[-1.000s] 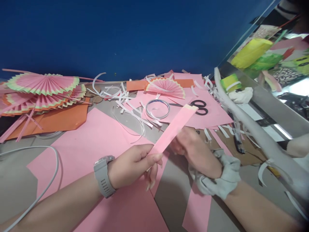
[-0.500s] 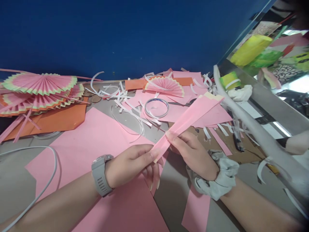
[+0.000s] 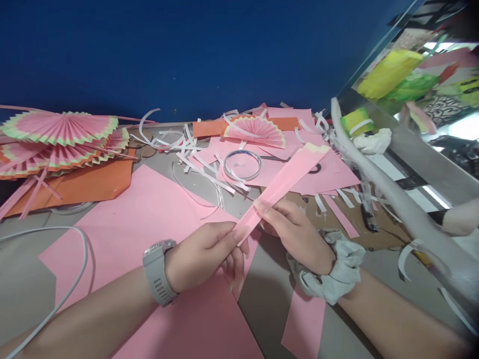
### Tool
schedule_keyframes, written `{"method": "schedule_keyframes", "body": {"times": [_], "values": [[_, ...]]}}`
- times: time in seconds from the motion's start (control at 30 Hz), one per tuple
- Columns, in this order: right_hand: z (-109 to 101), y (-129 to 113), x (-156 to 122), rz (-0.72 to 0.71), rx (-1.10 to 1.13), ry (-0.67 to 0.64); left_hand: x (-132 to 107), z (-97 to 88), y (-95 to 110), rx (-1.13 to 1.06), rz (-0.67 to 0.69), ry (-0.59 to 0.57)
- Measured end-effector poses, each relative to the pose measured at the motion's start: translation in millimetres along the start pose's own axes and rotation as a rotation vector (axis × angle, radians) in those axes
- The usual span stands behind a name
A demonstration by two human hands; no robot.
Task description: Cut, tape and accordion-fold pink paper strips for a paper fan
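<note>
A folded strip of pink paper [image 3: 286,175] with a pale yellow edge slants up and to the right between my hands. Its lower end is pinched by my left hand [image 3: 215,252], thumb on top. My right hand [image 3: 290,224] grips the strip a little higher, thumb and fingers pressed on it. Beneath my left hand lies a large pink paper sheet [image 3: 142,219] on the table. A separate pink strip [image 3: 305,321] rests under my right wrist.
Pleated paper fans [image 3: 69,127] are stacked at the left on orange paper [image 3: 93,184]. A tape roll [image 3: 242,165], white paper scraps [image 3: 187,144] and a small fan [image 3: 256,130] lie behind my hands. A box cutter [image 3: 369,219] is at right; a white cable [image 3: 84,249] curves at left.
The folded strip's upper end has shifted left and its layers look more closely lined up. Both hands keep their grip, the right one having moved slightly left.
</note>
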State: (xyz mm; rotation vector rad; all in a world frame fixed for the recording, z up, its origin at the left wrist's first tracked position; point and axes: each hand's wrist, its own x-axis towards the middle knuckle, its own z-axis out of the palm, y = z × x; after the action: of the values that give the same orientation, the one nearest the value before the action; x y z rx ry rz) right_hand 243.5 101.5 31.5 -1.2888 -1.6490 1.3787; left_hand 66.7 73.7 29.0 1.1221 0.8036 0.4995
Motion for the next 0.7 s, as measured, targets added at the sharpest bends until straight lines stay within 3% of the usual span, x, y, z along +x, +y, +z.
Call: {"method": "schedule_keyframes", "body": {"times": [0.27, 0.57, 0.7], "values": [[0.7, -2.7, -2.4, -0.048, -0.034, 0.039, -2.0, 1.8, 0.5, 0.116, 0.011, 0.057], [2.1, -1.5, -5.6, -0.105, -0.075, 0.040, -0.8, -0.9, 2.7, -0.013, 0.042, 0.026], [2.0, -0.7, -5.7, -0.112, -0.103, 0.049, -0.4, -2.1, 1.5, 0.038, 0.039, 0.050]]}}
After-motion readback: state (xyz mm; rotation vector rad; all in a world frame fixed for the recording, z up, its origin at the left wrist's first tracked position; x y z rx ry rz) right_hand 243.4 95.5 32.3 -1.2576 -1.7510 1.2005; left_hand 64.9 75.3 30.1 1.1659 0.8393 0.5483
